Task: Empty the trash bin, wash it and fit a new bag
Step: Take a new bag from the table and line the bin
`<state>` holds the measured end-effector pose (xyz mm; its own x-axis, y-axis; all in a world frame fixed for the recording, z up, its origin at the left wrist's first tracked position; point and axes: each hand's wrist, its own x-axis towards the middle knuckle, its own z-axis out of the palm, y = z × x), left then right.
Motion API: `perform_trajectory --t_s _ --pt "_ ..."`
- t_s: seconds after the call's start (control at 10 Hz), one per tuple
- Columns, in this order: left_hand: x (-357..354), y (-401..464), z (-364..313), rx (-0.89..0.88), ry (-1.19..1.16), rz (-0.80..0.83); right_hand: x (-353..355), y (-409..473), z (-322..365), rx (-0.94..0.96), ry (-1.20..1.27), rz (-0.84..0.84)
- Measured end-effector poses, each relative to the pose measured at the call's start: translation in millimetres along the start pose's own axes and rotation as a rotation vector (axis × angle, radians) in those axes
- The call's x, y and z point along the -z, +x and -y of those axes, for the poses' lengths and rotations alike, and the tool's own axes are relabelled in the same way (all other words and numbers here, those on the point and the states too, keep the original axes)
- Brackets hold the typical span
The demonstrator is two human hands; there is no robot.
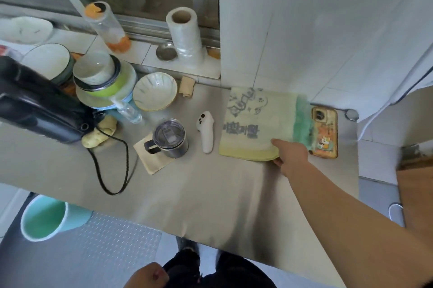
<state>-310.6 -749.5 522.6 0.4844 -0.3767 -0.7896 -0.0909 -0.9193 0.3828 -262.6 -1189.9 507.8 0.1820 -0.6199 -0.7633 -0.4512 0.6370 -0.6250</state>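
Bin: on the floor at 8 o'clock, bare inside; judged light, stiff plastic, best held by its rim.
Right hand: pinches towel edge at 3 o'clock.
Left hand: fisted, holding nothing.

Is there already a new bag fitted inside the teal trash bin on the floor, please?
No, the teal trash bin stands on the floor with its bare inner wall and bottom showing and no bag over its rim.
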Motion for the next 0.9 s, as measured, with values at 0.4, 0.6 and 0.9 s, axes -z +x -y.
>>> perform_trajectory --t_s 0.4,0.6,0.9 --pt "-11.6 10.0 -21.3 0.260 -0.105 -0.176 -14.0 -32.3 34.3 -0.264 0.169 0.106" --pt "-12.4 0.9 -34.1 0.294 -0.093 -0.150 -3.4 -50.8 40.4 -0.328 0.151 0.181" --pt "-11.0 -18.3 -32.1 0.279 -0.189 -0.190 -33.1 -94.7 74.1 0.084 0.003 0.304"
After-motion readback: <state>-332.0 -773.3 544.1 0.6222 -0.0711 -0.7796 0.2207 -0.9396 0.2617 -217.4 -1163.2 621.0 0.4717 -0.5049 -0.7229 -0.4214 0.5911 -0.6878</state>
